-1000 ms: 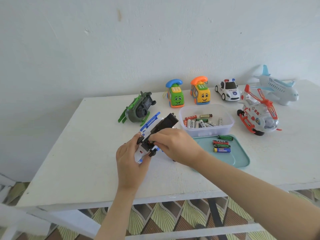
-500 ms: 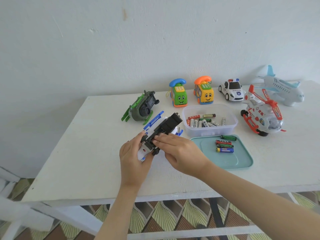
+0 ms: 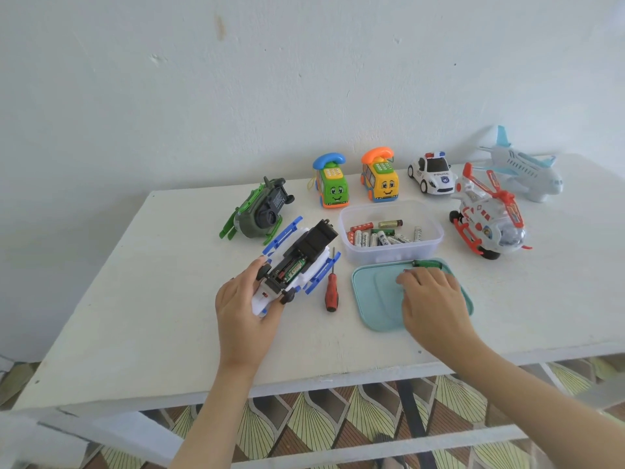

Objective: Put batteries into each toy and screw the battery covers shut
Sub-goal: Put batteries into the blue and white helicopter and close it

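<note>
White table, pale wall behind. Left hand: fingers clamped round the upturned toy, near centre; bay open, one battery seated. Red screwdriver now uncovered. Right hand has left the toy for the tray; fingers arched down, grip not discernible. Probably fetching the next battery.

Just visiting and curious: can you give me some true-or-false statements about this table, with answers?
1. The left hand holds the blue and white toy with its battery bay uncovered. True.
2. The red screwdriver is in the right hand. False: it lies on the table; the right hand is over the teal tray.
3. The clear tub holds batteries. True.
4. The police car lies upside down. False: it stands on its wheels.
</note>
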Motion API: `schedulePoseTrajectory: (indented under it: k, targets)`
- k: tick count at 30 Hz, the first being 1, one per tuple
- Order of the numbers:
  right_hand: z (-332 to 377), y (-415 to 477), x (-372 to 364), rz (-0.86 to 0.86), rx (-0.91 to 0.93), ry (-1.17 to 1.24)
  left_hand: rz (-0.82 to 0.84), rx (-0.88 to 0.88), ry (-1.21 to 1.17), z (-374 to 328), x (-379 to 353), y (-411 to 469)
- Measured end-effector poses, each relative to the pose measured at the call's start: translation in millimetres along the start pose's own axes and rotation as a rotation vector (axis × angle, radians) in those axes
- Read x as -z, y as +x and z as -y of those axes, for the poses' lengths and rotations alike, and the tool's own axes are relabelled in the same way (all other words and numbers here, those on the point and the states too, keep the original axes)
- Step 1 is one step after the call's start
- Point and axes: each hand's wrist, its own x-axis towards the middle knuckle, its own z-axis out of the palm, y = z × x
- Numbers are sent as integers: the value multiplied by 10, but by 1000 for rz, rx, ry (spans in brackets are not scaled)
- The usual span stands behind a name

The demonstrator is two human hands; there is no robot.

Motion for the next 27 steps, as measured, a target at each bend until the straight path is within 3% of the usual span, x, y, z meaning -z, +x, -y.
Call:
schedulePoseTrajectory:
  k: [10,16,24,27]
  targets:
    - [-108,50,1,18,53,-42,15,-1,5,-13,-5,-1]
    - [253,142,192,-7,199,407,24,-10,27,-22,-9,-10]
    - [985,510,289,-68,-109,957,-19,2,-1,-43,6,-3]
    - [1107,584,259,-83,-231,1015,-17,16,-18,-37,12,-6]
